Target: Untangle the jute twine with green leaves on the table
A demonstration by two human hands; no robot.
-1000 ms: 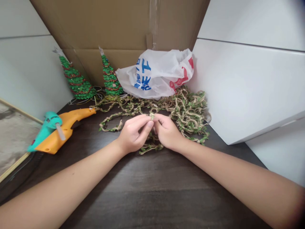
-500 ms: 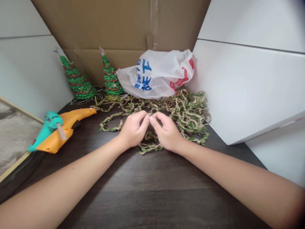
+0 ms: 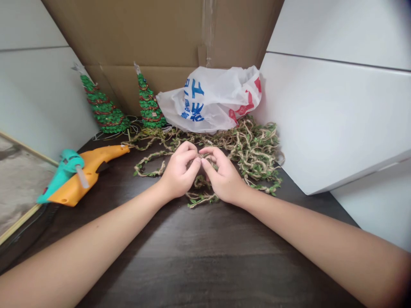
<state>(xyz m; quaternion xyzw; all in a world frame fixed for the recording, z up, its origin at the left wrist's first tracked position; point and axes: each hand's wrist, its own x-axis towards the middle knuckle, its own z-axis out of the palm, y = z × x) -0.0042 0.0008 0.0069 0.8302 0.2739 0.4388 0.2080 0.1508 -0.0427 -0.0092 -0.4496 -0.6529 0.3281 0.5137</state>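
Observation:
A long jute twine garland (image 3: 257, 149) with small green leaves lies heaped at the back right and trails leftward. My left hand (image 3: 181, 171) has its fingers curled in a pinch on a piece of the garland at the middle of the table. Facing it, my right hand (image 3: 224, 175) is bent around the same piece, its thumb tip meeting the left thumb and its index finger slightly raised. Most of the twine between them is hidden by my fingers. A short loop of garland (image 3: 203, 200) hangs or rests just below the hands.
A green and orange glue gun (image 3: 77, 171) lies at the left. Two small green Christmas trees (image 3: 104, 109) with wires stand at the back, beside a white plastic bag (image 3: 215, 100). A cardboard panel (image 3: 144, 30) closes the rear; a white box (image 3: 334, 124) borders the right.
My fingers have lifted and parted slightly at their tips, showing more twine between the hands. The thumbs stay close together, and the surrounding things have not moved.

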